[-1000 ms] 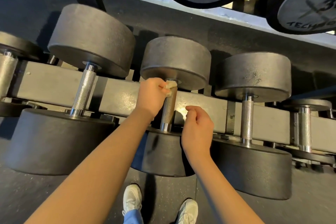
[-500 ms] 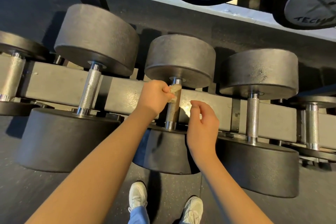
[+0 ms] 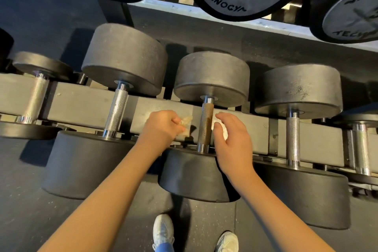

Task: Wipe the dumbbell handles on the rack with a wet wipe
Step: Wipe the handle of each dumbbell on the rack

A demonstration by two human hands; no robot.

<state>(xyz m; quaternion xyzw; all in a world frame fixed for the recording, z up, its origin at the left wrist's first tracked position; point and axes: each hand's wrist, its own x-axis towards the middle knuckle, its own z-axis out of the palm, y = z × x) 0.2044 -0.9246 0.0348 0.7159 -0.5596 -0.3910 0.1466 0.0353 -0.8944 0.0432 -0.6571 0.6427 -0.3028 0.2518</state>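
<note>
Your left hand [image 3: 161, 129] pinches the crumpled wet wipe [image 3: 186, 124], fingers curled tight round it. The wipe sits just left of the middle handle [image 3: 206, 124], about mid-length, near it but not touching.

That handle's long axis runs near to far, crossing the rack rail [image 3: 81, 104] between its two heads. So it lies straight to the right of your left fingers, and a short sideways move would close the gap.

Your right hand [image 3: 233, 141] hovers just right of the same handle, fingers [image 3: 222, 117] loosely curved and wide, holding nothing. I see no contact there.

Both hands are about equally near, but only the left carries the wipe. The middle handle looks brownish. The left handle [image 3: 116, 110] and right handle [image 3: 293, 135] look shiny.

Any wiping stroke should run along the near-far axis. I cannot tell which handle is next.
</note>
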